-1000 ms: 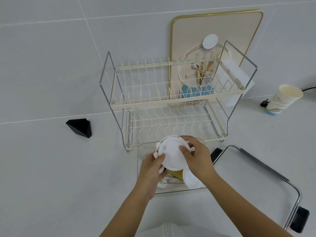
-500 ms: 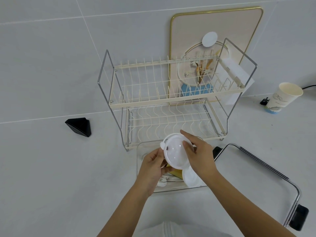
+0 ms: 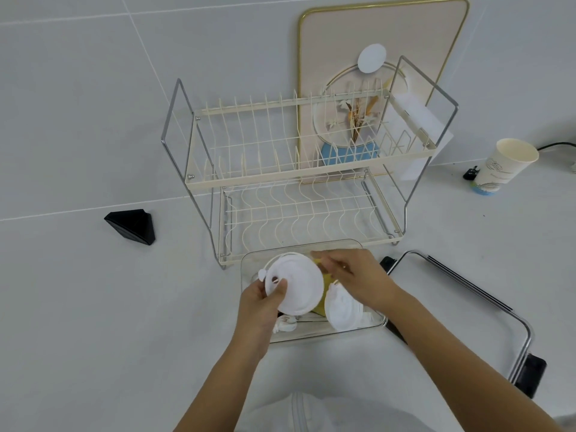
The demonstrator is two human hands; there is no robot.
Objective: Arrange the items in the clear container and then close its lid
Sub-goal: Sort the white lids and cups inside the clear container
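Observation:
A clear rectangular container [image 3: 339, 333] sits on the white counter in front of the dish rack. My left hand [image 3: 260, 304] holds a round white lid [image 3: 296, 286] tilted over the container's left half. My right hand [image 3: 352, 277] hovers over the container's middle, fingers blurred and pointing left, touching or near a yellow item [image 3: 325, 283]; whether it grips that I cannot tell. Another white round lid [image 3: 341, 313] leans inside at the right. Small white pieces [image 3: 285, 325] lie at the container's bottom left.
A two-tier wire dish rack [image 3: 299, 173] stands just behind the container. A metal-framed tray [image 3: 467, 294] lies to the right. A paper cup [image 3: 501, 165] stands at the far right, a black triangular object [image 3: 132, 226] at the left, a gold-rimmed board [image 3: 383, 42] against the wall.
My right hand has let go of the round white lid and moved right over the container. My left hand alone now holds the lid, shifted left and lower.

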